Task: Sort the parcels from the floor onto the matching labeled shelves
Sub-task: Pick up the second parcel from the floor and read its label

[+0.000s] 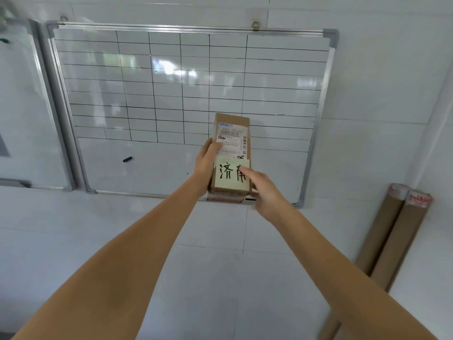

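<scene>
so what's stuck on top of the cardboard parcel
On the brown cardboard parcel: a white shipping label and a yellow handwritten sticky note. The right hand covers part of its writing.

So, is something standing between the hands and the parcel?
No. The left hand grips the cardboard parcel by its left side, and the right hand touches its yellow note. No shelf is in view.
</scene>
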Tool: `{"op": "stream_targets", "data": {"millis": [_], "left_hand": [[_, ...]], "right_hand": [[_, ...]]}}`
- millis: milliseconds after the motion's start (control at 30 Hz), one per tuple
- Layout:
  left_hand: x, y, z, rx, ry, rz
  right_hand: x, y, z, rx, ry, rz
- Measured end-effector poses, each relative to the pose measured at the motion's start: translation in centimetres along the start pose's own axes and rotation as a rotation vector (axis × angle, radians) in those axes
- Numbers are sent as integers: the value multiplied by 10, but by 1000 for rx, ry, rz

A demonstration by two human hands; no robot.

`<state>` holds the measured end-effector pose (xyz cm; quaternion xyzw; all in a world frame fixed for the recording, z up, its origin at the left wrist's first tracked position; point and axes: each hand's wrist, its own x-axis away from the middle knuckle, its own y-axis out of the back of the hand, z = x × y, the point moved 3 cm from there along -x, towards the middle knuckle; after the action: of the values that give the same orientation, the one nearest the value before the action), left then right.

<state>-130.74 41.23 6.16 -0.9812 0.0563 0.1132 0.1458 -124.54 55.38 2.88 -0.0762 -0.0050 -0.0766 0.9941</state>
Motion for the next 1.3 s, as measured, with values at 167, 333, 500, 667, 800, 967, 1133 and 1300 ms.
{"op": "stream_targets", "data": {"millis": [167,333,500,667,800,967,1133,1300], "left_hand": [[9,-10,-4,-118,-86,39],[24,-30,-5,-139,-138,167],[30,-39,-7,-41,-51,275],[32,-31,-6,-40,-38,254],[34,-13,-6,-71,-31,217],[44,24,-12,-141,-81,177],[58,75,-28,-216,-101,88],[72,129,-52,-242,-99,-28]], "right_hand": [[-2,3,24,42,141,-17],[2,-2,33,-41,281,42],[6,-5,20,-8,235,52],[3,-8,19,-13,229,69],[-2,-24,15,-24,230,96],[-9,-52,7,-26,283,114],[-3,-107,-1,-80,297,229],[18,-173,-11,-191,257,404]]}}
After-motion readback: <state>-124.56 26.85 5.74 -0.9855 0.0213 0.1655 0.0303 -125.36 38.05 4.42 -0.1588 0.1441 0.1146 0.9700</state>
